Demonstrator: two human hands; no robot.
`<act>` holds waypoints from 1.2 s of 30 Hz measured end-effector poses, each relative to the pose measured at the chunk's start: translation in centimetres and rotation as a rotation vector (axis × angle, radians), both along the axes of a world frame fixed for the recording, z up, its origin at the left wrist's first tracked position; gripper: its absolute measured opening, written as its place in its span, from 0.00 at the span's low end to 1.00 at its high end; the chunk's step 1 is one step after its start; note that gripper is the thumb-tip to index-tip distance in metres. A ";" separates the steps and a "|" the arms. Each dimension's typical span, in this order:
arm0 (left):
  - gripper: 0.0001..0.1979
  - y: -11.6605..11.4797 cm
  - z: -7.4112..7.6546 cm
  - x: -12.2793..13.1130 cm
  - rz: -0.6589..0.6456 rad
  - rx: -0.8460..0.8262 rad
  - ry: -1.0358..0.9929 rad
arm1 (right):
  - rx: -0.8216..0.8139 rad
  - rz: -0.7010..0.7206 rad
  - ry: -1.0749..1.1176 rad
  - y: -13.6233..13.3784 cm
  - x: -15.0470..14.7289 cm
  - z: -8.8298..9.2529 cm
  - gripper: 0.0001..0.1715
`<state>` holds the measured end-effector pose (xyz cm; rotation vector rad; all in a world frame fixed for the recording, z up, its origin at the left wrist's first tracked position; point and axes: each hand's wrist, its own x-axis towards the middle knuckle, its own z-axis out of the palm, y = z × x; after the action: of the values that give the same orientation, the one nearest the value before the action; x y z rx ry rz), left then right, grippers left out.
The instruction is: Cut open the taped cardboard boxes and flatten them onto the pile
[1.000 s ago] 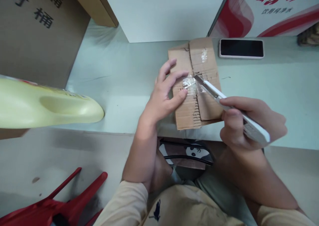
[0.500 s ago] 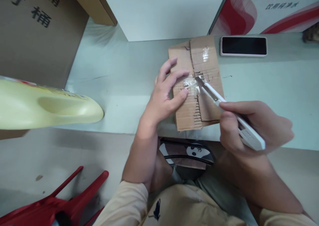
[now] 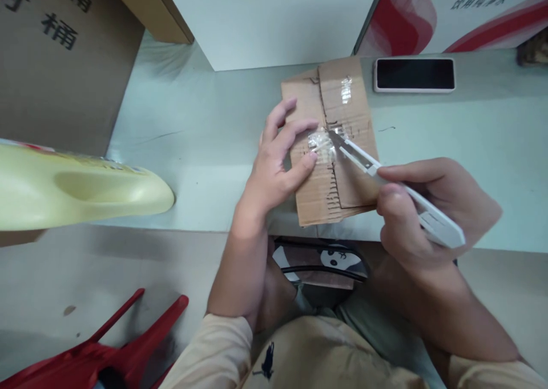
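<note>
Looking down, I see the cardboard point(image 3: 342, 189) lying close to the worktop's point(image 3: 192, 160) front edge, with bare room to its left and a phone point(image 3: 414, 73) beyond. My left hand point(image 3: 278, 169) presses it flat, grip released. My right hand's point(image 3: 432, 206) grip clenches the knife point(image 3: 363, 159), its blade on the tape point(image 3: 320, 143), barely moved since before.

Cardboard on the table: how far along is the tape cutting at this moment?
Done: the clear tape at the seam of the cardboard is crumpled and partly lifted. In hand: the left hand pins the cardboard beside it; the right hand holds the utility knife, blade tip at the tape. Left: that tape is not free yet, and a second tape patch farther back looks untouched.
</note>
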<state>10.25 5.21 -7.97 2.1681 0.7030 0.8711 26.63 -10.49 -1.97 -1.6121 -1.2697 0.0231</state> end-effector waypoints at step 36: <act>0.26 0.5 -0.4 -0.2 -0.028 0.007 -0.026 | -0.113 0.007 0.039 -0.9 -0.1 0.8 0.04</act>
<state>10.08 5.71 -8.40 2.1638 0.6560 0.8871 26.56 -11.39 -1.15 -1.6955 -1.2632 0.1329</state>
